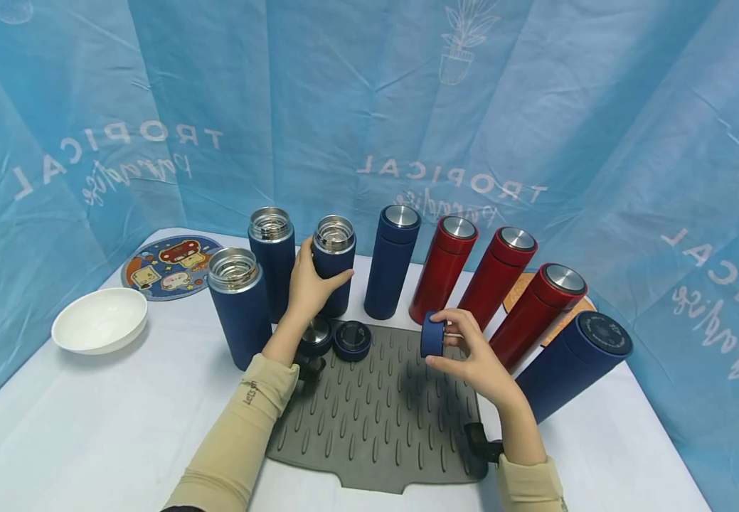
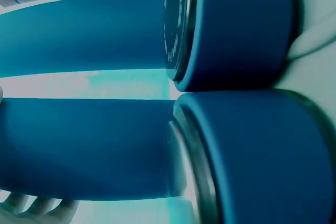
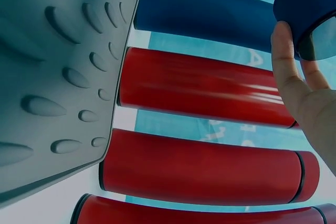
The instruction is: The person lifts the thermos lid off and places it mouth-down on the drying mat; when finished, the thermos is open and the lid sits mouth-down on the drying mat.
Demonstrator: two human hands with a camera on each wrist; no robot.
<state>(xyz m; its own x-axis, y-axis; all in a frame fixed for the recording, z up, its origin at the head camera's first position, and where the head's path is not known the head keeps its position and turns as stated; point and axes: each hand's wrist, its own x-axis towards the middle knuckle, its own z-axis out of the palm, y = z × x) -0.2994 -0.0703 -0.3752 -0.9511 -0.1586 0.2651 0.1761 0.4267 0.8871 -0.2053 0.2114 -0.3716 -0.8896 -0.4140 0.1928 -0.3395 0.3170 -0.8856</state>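
My left hand (image 1: 310, 284) grips an open-topped blue vacuum flask (image 1: 341, 295) that stands upright behind the grey mat, its steel mouth uncovered. Between thumb and fingertips of my right hand (image 1: 474, 355), a blue flask lid (image 1: 432, 336) is held on edge above the mat. Two more blue lids, one with a dark top (image 1: 353, 340) and one with a steel top (image 1: 318, 331), lie by the mat's back left corner below my left wrist. Two other uncovered blue flasks (image 1: 240, 313) (image 1: 271, 263) stand left of that hand.
A capped blue flask (image 1: 392, 263), several capped red flasks (image 1: 444, 270) and a dark-topped blue flask (image 1: 567, 366) line the back and right of the grey mat (image 1: 375, 419). On the left are a white bowl (image 1: 100, 321) and a round cartoon mat (image 1: 173, 267).
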